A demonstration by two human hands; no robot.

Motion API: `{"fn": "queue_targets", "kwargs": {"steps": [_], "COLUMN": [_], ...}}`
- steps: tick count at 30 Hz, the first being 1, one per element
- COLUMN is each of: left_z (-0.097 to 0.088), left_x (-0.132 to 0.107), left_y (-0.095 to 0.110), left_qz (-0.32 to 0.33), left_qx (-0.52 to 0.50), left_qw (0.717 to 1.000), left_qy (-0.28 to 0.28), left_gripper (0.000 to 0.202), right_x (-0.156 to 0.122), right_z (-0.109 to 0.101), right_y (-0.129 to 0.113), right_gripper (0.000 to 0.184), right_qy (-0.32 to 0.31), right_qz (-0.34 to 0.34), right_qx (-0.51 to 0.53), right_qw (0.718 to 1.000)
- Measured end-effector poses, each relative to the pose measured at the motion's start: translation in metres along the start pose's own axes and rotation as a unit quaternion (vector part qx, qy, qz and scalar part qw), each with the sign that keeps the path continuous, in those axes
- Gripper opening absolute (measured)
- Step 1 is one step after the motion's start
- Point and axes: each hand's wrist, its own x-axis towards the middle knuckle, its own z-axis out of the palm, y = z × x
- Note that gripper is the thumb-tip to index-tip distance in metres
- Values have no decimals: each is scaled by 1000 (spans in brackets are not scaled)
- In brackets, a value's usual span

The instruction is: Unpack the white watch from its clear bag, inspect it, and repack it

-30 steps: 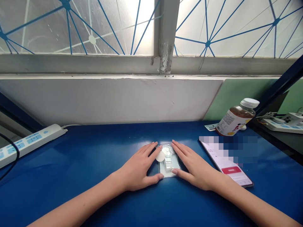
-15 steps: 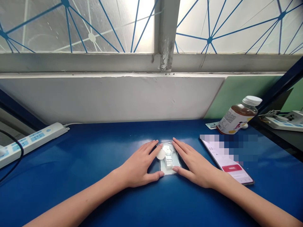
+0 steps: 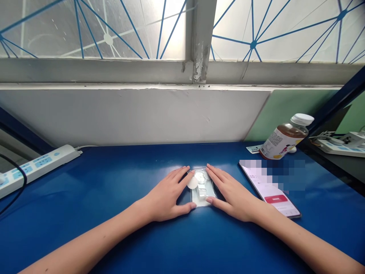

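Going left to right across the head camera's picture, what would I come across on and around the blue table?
White power strip, left hand, clear packet, right hand, bottle with a white cap, second power strip.

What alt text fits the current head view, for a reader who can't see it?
The open left hand and right hand touch opposite sides of a clear plastic packet on a blue table. To the right are a lit smartphone and, farther back, a white-capped bottle; a white power strip sits at far left.
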Motion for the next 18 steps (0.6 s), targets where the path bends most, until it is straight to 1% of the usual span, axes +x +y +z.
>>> {"fn": "queue_targets", "kwargs": {"steps": [6,13,18], "left_z": [0,2,4], "left_x": [1,1,1], "left_y": [0,-1,-1], "left_qz": [6,8,2], "left_qx": [2,16,8], "left_qw": [1000,1000,1000], "left_qy": [6,10,18], "left_gripper": [83,87,91], "right_x": [0,-1,-1], "right_z": [1,3,0], "right_y": [1,2,1], "right_gripper": [84,84,85], "right_qy": [4,10,0], "right_qz": [-6,-8,-2], "right_qx": [-2,-4,2], "right_qw": [1000,1000,1000]}}
